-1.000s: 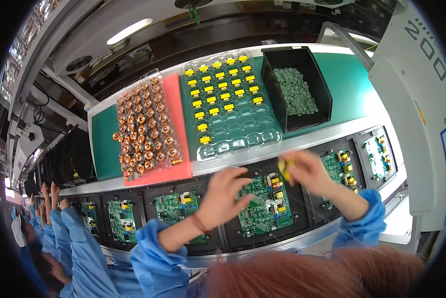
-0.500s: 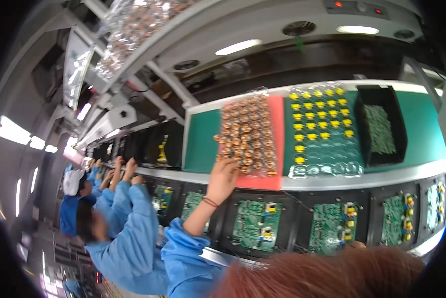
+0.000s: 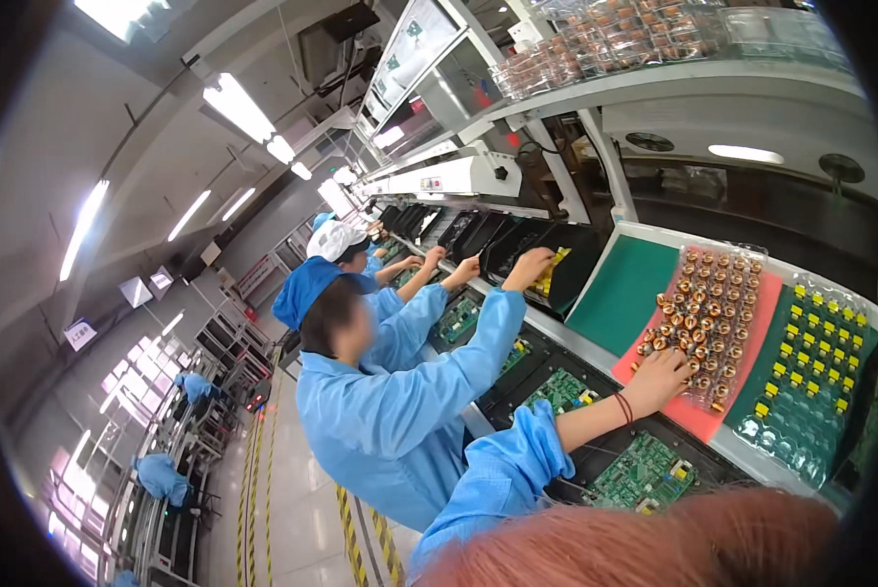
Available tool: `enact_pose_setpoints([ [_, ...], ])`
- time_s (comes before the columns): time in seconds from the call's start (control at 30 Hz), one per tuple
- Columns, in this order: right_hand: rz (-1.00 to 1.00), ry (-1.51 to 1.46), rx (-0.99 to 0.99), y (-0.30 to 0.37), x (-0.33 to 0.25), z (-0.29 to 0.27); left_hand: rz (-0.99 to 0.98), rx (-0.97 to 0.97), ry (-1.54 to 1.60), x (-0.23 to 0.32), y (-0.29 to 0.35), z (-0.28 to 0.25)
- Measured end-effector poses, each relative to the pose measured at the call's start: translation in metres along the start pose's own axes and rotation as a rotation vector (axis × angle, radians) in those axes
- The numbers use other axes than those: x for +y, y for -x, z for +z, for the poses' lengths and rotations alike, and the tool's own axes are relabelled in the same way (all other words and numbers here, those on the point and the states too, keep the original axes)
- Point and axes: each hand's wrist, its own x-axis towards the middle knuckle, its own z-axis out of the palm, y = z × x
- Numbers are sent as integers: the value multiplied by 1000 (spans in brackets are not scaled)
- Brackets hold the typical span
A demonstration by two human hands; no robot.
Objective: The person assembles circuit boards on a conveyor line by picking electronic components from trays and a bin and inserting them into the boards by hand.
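My left hand (image 3: 658, 380) reaches from a blue sleeve onto the near left part of a heap of copper-wound coils (image 3: 692, 318). Its fingers are bent down and closed at a copper coil there; the fingertips are partly hidden. The coils lie on a clear plastic tray over a red mat (image 3: 700, 423), some standing in rows and others loose on top. Below my wrist is a green circuit board (image 3: 643, 470) in a black carrier. My right hand is out of view.
Right of the coils, a clear blister tray (image 3: 786, 438) holds yellow parts (image 3: 813, 344). A co-worker in a blue cap (image 3: 307, 293) stands close on my left, one hand (image 3: 529, 269) at a black bin with yellow parts. A shelf (image 3: 674, 73) with bagged coils hangs overhead.
The view has swung left, showing more of the co-workers and the aisle. My left hand stays at the coils. A co-worker's hand is now at the bin of yellow parts.
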Motion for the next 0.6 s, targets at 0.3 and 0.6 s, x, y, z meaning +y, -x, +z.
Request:
enact_pose_setpoints([
  [0.3,563,18,-653,-30,-37,-58,-139,-147,159,31,-19,-24],
  [0.6,210,60,48,-188,-1,-172,-121,482,769,114,-29,-105],
])
